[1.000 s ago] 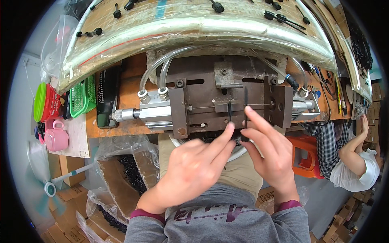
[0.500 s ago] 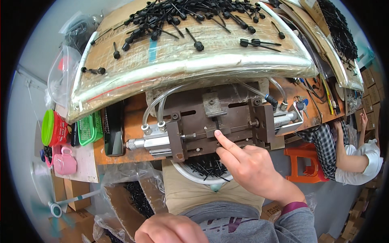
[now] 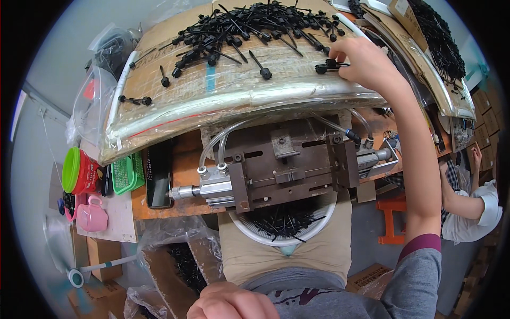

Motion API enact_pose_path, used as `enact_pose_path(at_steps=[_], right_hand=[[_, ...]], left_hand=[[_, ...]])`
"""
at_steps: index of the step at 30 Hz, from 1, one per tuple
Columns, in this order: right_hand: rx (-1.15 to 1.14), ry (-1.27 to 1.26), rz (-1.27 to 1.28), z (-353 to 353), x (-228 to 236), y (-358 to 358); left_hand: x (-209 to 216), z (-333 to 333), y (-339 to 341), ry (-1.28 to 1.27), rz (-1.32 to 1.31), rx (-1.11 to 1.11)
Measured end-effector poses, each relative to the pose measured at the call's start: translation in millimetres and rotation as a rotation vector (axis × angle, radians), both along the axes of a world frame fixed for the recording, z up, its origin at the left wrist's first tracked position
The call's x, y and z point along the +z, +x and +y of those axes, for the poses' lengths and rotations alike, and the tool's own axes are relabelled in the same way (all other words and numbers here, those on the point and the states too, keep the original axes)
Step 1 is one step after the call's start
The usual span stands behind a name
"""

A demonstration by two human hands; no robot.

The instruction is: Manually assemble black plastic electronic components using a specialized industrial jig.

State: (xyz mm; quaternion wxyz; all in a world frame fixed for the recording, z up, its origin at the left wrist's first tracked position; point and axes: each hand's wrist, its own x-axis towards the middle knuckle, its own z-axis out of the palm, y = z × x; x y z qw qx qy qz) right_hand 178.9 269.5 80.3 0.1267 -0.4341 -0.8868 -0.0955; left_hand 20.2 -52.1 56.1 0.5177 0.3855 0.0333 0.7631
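Note:
My right hand (image 3: 369,65) reaches far over the cardboard-topped surface, thumb and finger closing around a black long-stemmed plastic part (image 3: 332,63). A second knobbed head (image 3: 320,69) lies beside it. Many like parts form a heap (image 3: 239,26) farther back, with several strewn singly in front. Closer in stands a brown metal fixture (image 3: 265,175) with a small block (image 3: 289,176) at its middle; no part shows under its upper clamp (image 3: 281,144). At the lower edge my left hand (image 3: 234,302) is curled closed, and its fingertips are hidden.
Below the fixture, a white basket (image 3: 332,212) holds black parts. Air cylinders (image 3: 215,190) and clear hoses (image 3: 210,146) flank the fixture. Left are a green basket (image 3: 124,175), red tub (image 3: 87,173) and pink cup (image 3: 92,215). A co-worker (image 3: 467,212) sits right by an orange stool (image 3: 390,220).
My right hand has left the fixture's middle and moved up and right to the loose parts. The black part under the clamp is gone from there. My left hand stays low.

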Motion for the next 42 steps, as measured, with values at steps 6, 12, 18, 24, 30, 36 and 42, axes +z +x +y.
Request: enact_pose_path(at_steps=[6, 12, 18, 24, 30, 36, 42], right_hand=[[0.175, -0.083, 0.074, 8.1, 1.3, -7.2], [0.609, 0.273, 0.474, -60.4, -32.7, -7.3], [0.784, 0.289, 0.402, -163.0, -68.3, -6.6], [0.597, 0.142, 0.494, -162.7, -76.5, 22.8], [0.442, -0.124, 0.755, -176.9, -77.4, 23.6], [0.426, -0.271, 0.815, -182.0, -80.7, 30.8], [0.402, -0.348, 0.745, -194.2, -83.5, 31.6]], left_hand=[[-22.6, 9.8, -33.9, 0.332, 0.194, -0.275], [-54.3, 19.1, -21.8, -0.143, 0.761, 0.628], [-59.2, 48.7, -10.1, -0.343, 1.043, 0.659], [-72.4, 40.2, -6.5, -0.264, 1.384, 0.765], [-106.1, 56.1, 2.7, -0.103, 1.678, 0.879], [-97.3, 63.3, 1.9, -0.115, 1.766, 0.877], [-79.0, 59.7, -4.4, -0.164, 1.792, 0.719]])
